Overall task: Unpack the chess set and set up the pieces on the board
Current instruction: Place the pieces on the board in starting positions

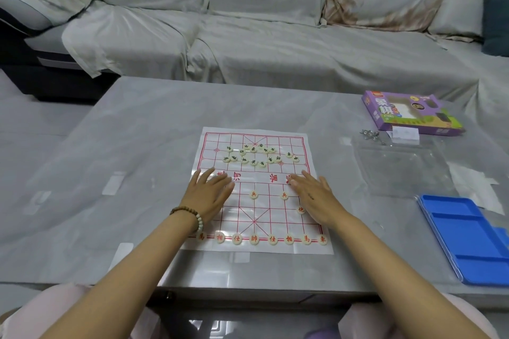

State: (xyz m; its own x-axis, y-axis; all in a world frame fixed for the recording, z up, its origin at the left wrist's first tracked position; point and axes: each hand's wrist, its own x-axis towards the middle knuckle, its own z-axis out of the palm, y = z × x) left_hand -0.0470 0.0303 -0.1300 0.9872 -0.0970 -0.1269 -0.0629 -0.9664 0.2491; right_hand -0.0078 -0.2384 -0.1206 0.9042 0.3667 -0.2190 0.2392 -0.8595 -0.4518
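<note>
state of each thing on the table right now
board, spread flat
red pieces, back row lined up, few more placed
black pieces, loose cluster on far half, unplaced
left hand, flat on board, fingers straight
right hand, flat on board, fingers straight
blue tray, empty
purple box, lying flat

Board at the table's middle, all else placed from it.
The board (275,209) lies on the table (137,146), with the sofa (248,36) behind it. A loose cluster of pieces (256,155) sits on its far half and a row of pieces (271,239) runs along its near edge. Between them are two pawns (253,195) and, nearer and to their right, a cannon (301,210). The left hand (209,195) rests flat on its left side, the right hand (316,195) on its right. Right of the board: box (410,114) farthest, plastic cover (399,168) nearer, tray (468,237) nearest.
</note>
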